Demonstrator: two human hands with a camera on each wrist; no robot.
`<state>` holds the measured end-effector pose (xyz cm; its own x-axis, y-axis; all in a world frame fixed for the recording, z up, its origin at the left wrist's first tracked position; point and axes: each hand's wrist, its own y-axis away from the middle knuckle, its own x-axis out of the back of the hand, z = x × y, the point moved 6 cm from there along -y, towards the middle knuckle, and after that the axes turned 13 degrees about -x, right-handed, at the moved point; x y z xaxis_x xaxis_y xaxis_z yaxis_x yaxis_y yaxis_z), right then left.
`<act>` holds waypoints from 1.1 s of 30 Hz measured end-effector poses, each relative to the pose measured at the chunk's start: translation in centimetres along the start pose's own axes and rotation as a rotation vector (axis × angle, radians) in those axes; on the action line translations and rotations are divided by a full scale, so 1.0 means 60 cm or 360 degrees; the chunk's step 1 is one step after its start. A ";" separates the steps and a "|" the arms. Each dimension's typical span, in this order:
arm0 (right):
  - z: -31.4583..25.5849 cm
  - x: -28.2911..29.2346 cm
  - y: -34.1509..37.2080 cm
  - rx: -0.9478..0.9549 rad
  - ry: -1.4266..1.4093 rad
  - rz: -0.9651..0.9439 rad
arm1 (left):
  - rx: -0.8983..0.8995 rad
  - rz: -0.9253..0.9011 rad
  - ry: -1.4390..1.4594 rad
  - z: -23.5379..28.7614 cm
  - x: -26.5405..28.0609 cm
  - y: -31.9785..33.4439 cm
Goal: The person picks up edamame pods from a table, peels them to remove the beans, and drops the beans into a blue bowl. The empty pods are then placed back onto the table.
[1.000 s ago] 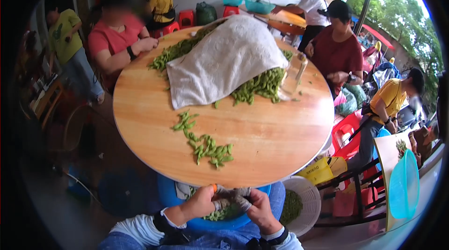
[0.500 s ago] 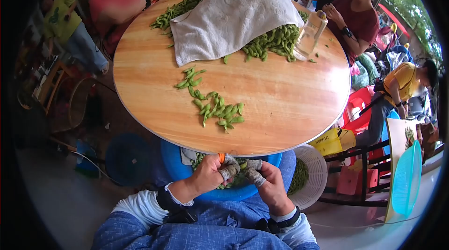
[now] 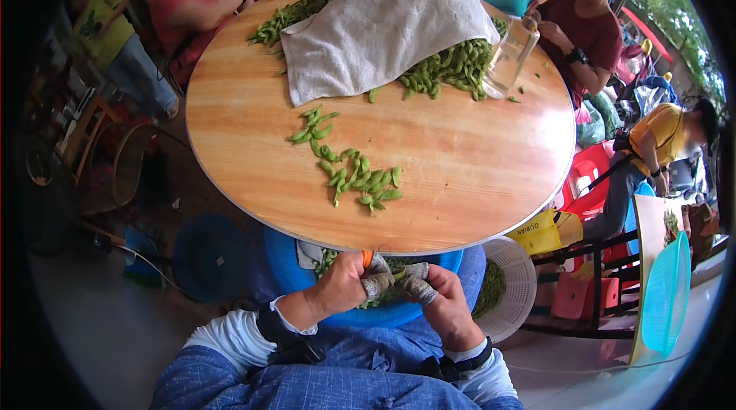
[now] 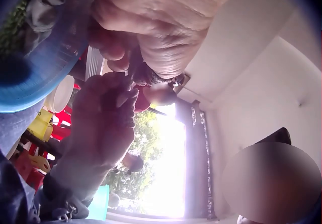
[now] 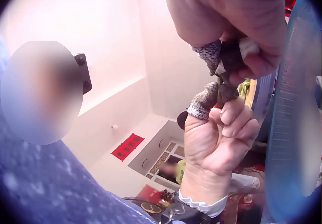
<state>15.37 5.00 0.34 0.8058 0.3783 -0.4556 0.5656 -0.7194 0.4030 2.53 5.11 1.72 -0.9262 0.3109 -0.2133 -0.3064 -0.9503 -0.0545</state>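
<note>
My left hand [image 3: 341, 287] and right hand [image 3: 445, 299] meet over a blue basin [image 3: 391, 316], just below the table's near edge. Grey knit covers wrap the thumb and forefinger of each, and an orange band shows on the left. Between the covered fingertips is a small green edamame pod [image 3: 399, 276], pinched from both sides. The right wrist view shows the left hand [image 5: 214, 138] below the right hand [image 5: 236, 18], their fingertips close together around it. More pods lie in the basin, partly hidden by the hands.
On the round wooden table [image 3: 253, 165] lie loose pods [image 3: 360, 180]. Behind them, a white towel [image 3: 383, 34] covers a pod heap [image 3: 452, 65] beside a clear bottle [image 3: 514, 57]. A white basket [image 3: 521, 295] stands to my right. Other people sit or stand around.
The head view has tilted downward since the first frame. Both hands stay over the basin, and the pod now shows between the fingertips. Behind the table, a teal basin has come nearer its far right edge.
</note>
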 end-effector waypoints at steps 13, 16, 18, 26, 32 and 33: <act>0.007 0.008 -0.015 0.0087 -0.0058 0.0149 | -0.0575 -0.0221 -0.1494 0.012 -0.012 0.002; 0.001 0.003 -0.013 0.0224 0.0023 0.0125 | -0.0657 -0.0277 -0.1833 0.019 -0.018 0.005; -0.002 -0.001 -0.010 0.0323 0.0024 0.0056 | -0.0779 -0.0210 -0.1651 0.010 -0.012 0.004; -0.012 -0.003 -0.007 0.0583 0.0370 0.0029 | -0.0082 0.0101 0.0092 -0.027 -0.003 -0.005; -0.013 0.007 -0.010 0.0434 0.0249 -0.0067 | 0.0439 -0.0051 0.0813 -0.059 -0.016 0.007; -0.015 0.006 -0.008 0.0382 0.0193 -0.0055 | 0.0385 -0.0114 0.0653 -0.056 -0.015 0.005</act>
<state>15.56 6.00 0.73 0.8099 0.4619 -0.3615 0.5473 -0.8168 0.1825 4.00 4.49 -1.36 -0.7524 0.2978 -0.5875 -0.4538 -0.8809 0.1347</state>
